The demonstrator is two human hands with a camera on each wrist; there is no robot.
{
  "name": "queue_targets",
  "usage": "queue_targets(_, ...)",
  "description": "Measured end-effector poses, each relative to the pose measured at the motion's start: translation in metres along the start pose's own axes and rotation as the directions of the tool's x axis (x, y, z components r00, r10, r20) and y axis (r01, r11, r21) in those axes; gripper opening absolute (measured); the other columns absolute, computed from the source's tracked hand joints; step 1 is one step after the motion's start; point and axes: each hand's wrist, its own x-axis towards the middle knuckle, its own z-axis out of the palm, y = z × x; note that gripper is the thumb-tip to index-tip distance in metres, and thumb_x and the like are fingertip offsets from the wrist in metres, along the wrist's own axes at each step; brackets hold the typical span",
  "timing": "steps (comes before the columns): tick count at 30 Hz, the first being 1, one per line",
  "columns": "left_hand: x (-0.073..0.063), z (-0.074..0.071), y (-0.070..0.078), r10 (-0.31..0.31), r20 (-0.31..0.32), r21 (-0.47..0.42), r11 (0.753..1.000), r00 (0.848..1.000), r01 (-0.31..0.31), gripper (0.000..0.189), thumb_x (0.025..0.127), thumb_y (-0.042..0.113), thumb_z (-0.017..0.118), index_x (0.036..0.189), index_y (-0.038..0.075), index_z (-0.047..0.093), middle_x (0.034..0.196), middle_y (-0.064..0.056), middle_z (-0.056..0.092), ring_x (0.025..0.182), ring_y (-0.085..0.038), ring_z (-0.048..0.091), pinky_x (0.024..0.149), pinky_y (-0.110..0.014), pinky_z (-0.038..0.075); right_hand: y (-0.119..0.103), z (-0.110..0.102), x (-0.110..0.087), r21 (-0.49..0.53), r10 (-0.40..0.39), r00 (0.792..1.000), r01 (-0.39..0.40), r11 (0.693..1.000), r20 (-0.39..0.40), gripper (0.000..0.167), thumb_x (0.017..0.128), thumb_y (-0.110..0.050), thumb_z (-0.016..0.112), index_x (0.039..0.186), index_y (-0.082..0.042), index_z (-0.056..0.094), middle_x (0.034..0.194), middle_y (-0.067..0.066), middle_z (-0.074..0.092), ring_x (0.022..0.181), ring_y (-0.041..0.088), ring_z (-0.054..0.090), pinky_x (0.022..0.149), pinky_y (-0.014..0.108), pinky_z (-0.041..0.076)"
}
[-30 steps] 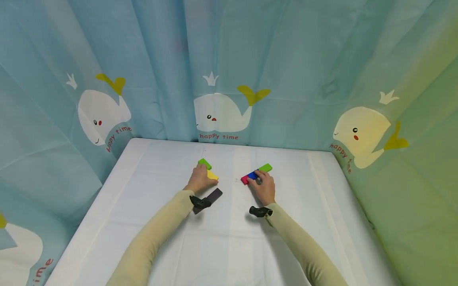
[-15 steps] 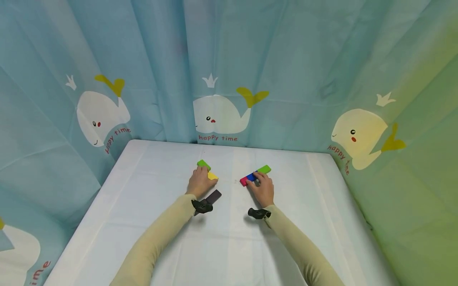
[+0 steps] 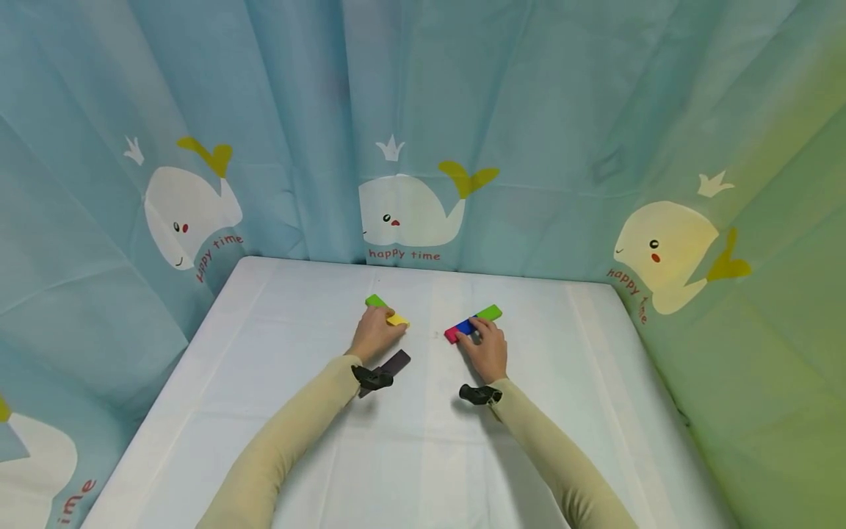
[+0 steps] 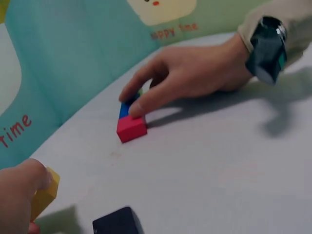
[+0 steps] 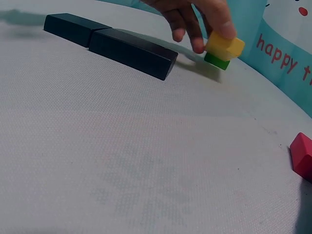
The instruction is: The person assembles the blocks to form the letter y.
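Note:
My left hand (image 3: 377, 332) pinches a yellow block (image 5: 225, 47) between thumb and fingers. In the right wrist view the yellow block appears raised, with a green block (image 5: 217, 61) lower behind it; whether they touch I cannot tell. In the head view that green block (image 3: 374, 300) lies just beyond the left fingers. My right hand (image 3: 489, 351) pinches a blue block (image 3: 465, 327), the middle of a slanting row on the table. A red block (image 4: 131, 128) abuts its near end, and another green block (image 3: 490, 313) its far end.
Two black blocks (image 5: 132, 52) lie end to end on the white-covered table (image 3: 423, 441), partly under the left wrist in the head view. A whale-print curtain (image 3: 277, 147) hangs around the table's back and sides. Each wrist wears a black camera mount (image 3: 480, 394).
My left hand has shifted slightly right with the yellow block, which now lines up more with the green block behind it. The right hand and its row have stayed put.

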Motion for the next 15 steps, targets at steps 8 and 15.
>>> queue_targets(8,0.01,0.01,0.01,-0.011,-0.034,-0.125,0.992,0.999,0.006,0.045,0.086,0.024,0.074,0.121,-0.004,0.065,0.116,-0.019,0.062,0.106,-0.03,0.055,0.093,-0.04,0.046,0.003,-0.001,0.0,-0.009,-0.004,1.0,0.004,1.0,-0.002,0.054,0.087,-0.034,0.074,0.128,-0.001,0.063,0.131,0.018,0.057,0.114,0.037,0.05,0.095,0.052,0.038)
queue_targets(15,0.023,0.025,0.017,-0.041,-0.085,-0.177,0.984,0.996,0.026,0.047,0.086,0.017,0.075,0.124,-0.006,0.063,0.121,-0.021,0.054,0.109,-0.031,0.054,0.096,-0.039,0.046,-0.002,-0.002,-0.001,-0.005,-0.018,1.0,0.018,1.0,-0.009,0.052,0.086,-0.032,0.075,0.127,-0.001,0.064,0.129,0.019,0.058,0.111,0.038,0.051,0.092,0.053,0.039)
